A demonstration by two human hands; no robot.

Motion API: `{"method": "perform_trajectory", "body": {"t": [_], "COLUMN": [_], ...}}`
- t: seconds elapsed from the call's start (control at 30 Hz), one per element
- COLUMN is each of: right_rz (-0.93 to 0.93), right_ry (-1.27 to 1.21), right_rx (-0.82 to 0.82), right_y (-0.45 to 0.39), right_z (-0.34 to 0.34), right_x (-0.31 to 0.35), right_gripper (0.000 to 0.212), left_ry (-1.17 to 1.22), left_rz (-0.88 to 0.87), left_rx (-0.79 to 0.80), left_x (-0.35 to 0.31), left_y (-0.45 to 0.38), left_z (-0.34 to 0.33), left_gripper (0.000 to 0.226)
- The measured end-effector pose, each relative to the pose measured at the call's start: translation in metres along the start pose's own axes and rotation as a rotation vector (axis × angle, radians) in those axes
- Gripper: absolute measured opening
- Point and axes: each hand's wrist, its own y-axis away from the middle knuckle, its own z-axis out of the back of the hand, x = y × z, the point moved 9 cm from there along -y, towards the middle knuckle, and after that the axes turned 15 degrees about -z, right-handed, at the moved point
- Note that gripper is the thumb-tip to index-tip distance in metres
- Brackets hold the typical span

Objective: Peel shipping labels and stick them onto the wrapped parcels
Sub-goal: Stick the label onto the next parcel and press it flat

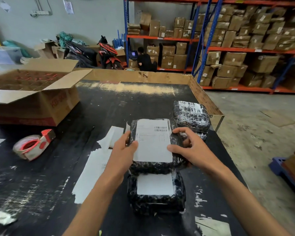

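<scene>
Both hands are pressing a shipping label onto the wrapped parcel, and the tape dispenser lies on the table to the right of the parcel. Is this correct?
Not quite. The head view shows the tape dispenser lying to the left of the parcel, not the right. The rest holds: left hand and right hand press the shipping label.

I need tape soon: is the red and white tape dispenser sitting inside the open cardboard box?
No, the red and white tape dispenser lies on the black tabletop, in front of the open cardboard box.

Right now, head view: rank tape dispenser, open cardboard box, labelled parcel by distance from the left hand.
1. labelled parcel, touching the left hand
2. tape dispenser, on the table to its left
3. open cardboard box, far left, behind the dispenser
</scene>
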Motion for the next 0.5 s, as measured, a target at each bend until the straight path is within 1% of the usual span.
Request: {"method": "perform_trajectory", "body": {"t": [0.03, 0.1, 0.2, 0.27, 0.33, 0.4, 0.5], "right_rz": [-0.006, -0.021, -0.047, -0.050, -0.050, -0.020, 0.135], "right_ry": [0.021, 0.075, 0.106, 0.095, 0.170, 0.291, 0.452], "right_rx": [0.001, 0.011, 0.044, 0.048, -0.006, -0.114, -0.241], "right_y": [0.009, 0.023, 0.034, 0.040, 0.039, 0.036, 0.042], "right_z": [-0.001, -0.006, -0.017, -0.022, -0.021, -0.014, -0.022], "right_x": [-0.005, -0.016, -0.030, -0.034, -0.038, -0.034, -0.007], "right_gripper": [0.042, 0.041, 0.041, 0.042, 0.042, 0.041, 0.031], "left_ry": [-0.001, -0.034, -0.111, -0.118, -0.107, -0.100, -0.097], "left_rz": [0.012, 0.047, 0.050, 0.063, 0.052, 0.049, 0.041], "left_rx": [0.019, 0.066, 0.105, 0.107, 0.129, 0.131, 0.075], "left_x": [0.007, 0.021, 0.031, 0.037, 0.035, 0.032, 0.026], "left_y": [0.010, 0.030, 0.046, 0.050, 0.053, 0.052, 0.053], "left_z": [-0.001, -0.006, -0.010, -0.008, -0.007, -0.004, 0.012], "left_gripper": [0.042, 0.052, 0.051, 0.057, 0.063, 0.056, 0.048]}}
